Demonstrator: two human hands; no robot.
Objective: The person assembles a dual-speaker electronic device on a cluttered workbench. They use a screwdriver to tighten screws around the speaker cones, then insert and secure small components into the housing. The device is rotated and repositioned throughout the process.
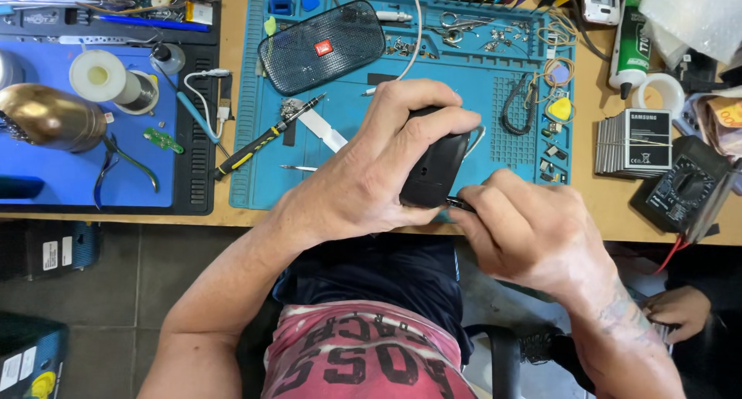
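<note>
A: Hands first. Left hand (pixel 371 175) wrapped tight round small black plastic device (pixel 434 167), held over front edge of blue silicone repair mat (pixel 479 113). Right hand (pixel 533 229) pinched on thin dark tool (pixel 459 204), tip at lower end of casing.

B: Probably a pry pick, hard to tell at this angle. Best kept shallow, braced steady. Yellow-handled black screwdriver (pixel 263 140) lying spare further left.
</note>
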